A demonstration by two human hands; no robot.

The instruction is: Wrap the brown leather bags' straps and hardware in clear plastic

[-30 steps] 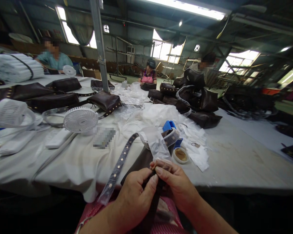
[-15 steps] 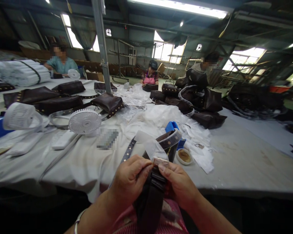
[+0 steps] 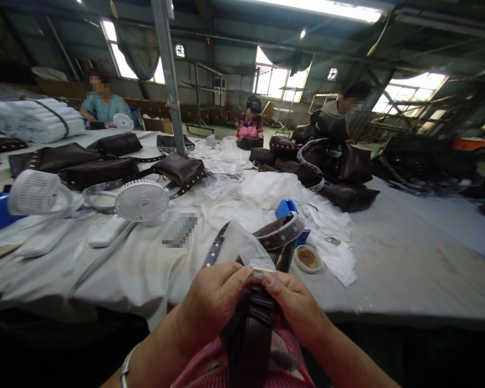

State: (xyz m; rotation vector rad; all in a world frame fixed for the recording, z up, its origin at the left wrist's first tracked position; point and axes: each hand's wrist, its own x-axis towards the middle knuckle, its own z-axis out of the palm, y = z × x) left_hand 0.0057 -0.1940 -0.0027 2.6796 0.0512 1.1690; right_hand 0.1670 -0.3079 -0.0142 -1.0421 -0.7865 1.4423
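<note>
Fingertips of both hands are drawn close together at the centre, thumbs bent inward. The left hand (image 3: pixel 216 291) pinches the gathered upper end of a dark leather-like piece (image 3: pixel 253 339) between thumb and forefinger. The right hand (image 3: pixel 297 302) pinches the same end from the other side, its thumb lying on top. A narrow pale edge shows between the thumbs (what lies beneath it cannot be made out). The remaining fingers are curled under and partly hidden.

The dark piece hangs from the grip, creased just below the fingers, and runs down over a pink garment (image 3: pixel 202 364) on the lap. Directly beyond the hands, clear film (image 3: pixel 254 250) rises from the fingertips. A film-covered studded strap (image 3: pixel 285 230) arches behind it.

Near the strap stand a blue dispenser (image 3: pixel 286 208) and a round container (image 3: pixel 307 260) with brown contents. White wrapping (image 3: pixel 272 188) lies heaped behind these on the cloth-covered table (image 3: pixel 408 269). To the left, a white fan (image 3: pixel 141 200) is noted near several dark bags (image 3: pixel 181 168); further dark bags are piled right of the wrapping. Three co-workers are present across the table, one in a teal top (image 3: pixel 109 108).
</note>
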